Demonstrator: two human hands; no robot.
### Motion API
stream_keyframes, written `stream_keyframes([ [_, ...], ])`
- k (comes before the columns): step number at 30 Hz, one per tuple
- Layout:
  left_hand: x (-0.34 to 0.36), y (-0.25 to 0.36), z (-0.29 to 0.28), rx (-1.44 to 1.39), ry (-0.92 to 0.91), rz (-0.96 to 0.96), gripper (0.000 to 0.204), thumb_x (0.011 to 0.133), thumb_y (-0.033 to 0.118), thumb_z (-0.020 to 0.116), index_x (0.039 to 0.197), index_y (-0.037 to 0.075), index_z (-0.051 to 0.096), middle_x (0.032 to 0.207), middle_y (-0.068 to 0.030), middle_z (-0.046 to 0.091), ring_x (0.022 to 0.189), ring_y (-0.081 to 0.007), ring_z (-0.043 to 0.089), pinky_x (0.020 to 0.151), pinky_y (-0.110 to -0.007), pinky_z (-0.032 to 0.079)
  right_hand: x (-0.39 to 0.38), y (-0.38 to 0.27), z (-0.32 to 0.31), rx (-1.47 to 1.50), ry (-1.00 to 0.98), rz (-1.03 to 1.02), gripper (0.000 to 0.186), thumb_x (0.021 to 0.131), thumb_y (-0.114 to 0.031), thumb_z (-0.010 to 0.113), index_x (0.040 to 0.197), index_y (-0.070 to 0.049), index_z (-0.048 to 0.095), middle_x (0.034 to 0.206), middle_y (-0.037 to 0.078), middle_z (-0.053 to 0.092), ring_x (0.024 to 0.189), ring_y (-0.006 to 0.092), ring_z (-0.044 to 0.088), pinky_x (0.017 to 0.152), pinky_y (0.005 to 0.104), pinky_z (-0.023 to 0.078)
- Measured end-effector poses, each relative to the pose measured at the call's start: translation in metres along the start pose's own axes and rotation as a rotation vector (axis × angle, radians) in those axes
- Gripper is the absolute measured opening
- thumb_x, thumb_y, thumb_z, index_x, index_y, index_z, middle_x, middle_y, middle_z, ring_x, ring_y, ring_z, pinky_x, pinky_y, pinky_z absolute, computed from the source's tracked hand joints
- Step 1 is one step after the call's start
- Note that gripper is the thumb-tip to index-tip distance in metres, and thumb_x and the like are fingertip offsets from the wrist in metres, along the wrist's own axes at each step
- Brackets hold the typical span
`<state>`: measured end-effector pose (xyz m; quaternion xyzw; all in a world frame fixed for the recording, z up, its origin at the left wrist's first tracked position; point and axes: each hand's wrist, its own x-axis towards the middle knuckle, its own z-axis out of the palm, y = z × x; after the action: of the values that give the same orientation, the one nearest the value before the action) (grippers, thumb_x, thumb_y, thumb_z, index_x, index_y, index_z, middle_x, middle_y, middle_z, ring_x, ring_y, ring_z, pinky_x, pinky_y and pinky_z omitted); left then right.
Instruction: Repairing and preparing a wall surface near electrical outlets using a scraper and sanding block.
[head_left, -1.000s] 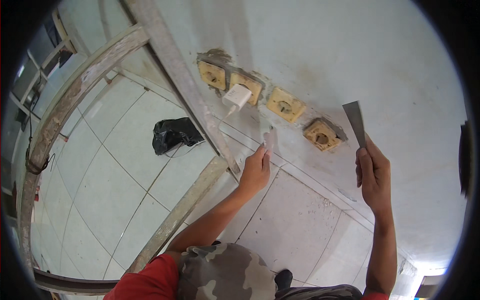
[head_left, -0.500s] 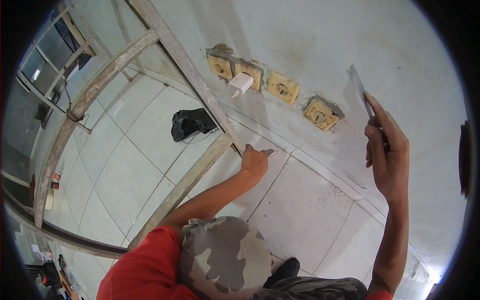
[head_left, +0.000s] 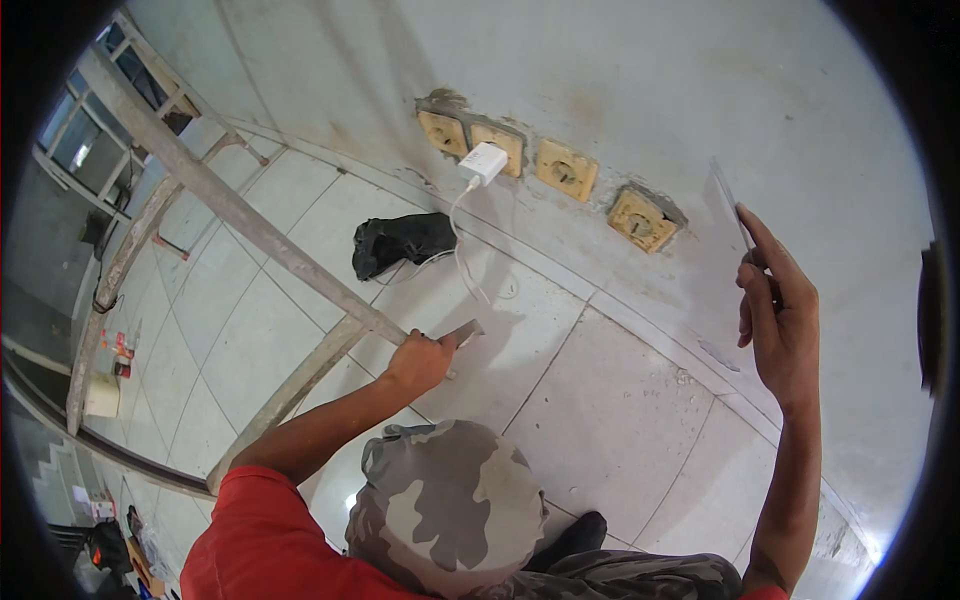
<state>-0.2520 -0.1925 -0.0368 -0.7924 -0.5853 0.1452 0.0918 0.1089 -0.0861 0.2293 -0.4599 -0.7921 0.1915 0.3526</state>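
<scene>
My left hand (head_left: 420, 362) is closed round the end of a worn, whitish scaffold frame (head_left: 265, 235) with a curved brace. From the same fist a short flat piece (head_left: 464, 332), like a scraper blade, sticks out to the right; its other end is hidden. On the right, my right hand (head_left: 778, 300) grips a putty knife (head_left: 729, 205), its thin blade pointing up along the pale wall and seen almost edge-on. Between the hands, yellowed wall sockets (head_left: 566, 170) sit in a row, some ringed by rough grey mortar. A white charger (head_left: 483, 163) is plugged into one.
The charger's white cable (head_left: 460, 235) hangs to the tiled floor (head_left: 590, 420), near a black bag-like bundle (head_left: 400, 243) by the wall. Crumbs of debris (head_left: 682, 378) lie along the skirting. Barred window panels (head_left: 95, 130) stand at the far left. A camouflage cap (head_left: 450, 505) covers the lower middle.
My left hand has drawn the scaffold frame left and nearer to me, away from the wall. My right hand stays in about the same place, with the putty knife's blade turned more edge-on.
</scene>
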Motion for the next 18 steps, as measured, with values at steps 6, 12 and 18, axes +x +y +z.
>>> stream_keyframes([
  [6,-0.065,-0.03,0.012,-0.067,-0.081,-0.125,0.009,0.083,0.015,0.056,0.089,0.01,0.053,0.061,-0.0077,0.066,0.055,-0.0226,0.066,0.065,-0.035,0.047,0.008,-0.006,0.017,-0.015,0.005,0.067,0.04,0.095,-0.004,0.053,0.135,-0.011,0.057,0.078,0.006,0.059,0.049,0.0084,0.047,0.044,0.0269,0.044],
  [12,-0.137,-0.051,0.02,-0.108,-0.095,-0.167,0.006,0.085,0.014,0.054,0.09,0.009,0.052,0.064,-0.0081,0.065,0.06,-0.0234,0.066,0.067,-0.036,0.048,0.014,-0.001,0.028,-0.062,-0.043,0.107,0.041,0.093,-0.006,0.057,0.134,-0.012,0.059,0.085,0.008,0.065,0.053,0.0101,0.046,0.051,0.0287,0.044],
  [18,-0.172,-0.071,0.034,-0.07,0.006,-0.201,0.003,0.087,0.011,0.051,0.087,0.01,0.054,0.067,-0.0079,0.063,0.068,-0.025,0.066,0.075,-0.036,0.048,0.019,0.019,0.042,-0.042,-0.066,-0.004,0.042,0.092,-0.006,0.057,0.133,-0.01,0.058,0.086,0.007,0.065,0.061,0.0102,0.045,0.06,0.0267,0.042],
])
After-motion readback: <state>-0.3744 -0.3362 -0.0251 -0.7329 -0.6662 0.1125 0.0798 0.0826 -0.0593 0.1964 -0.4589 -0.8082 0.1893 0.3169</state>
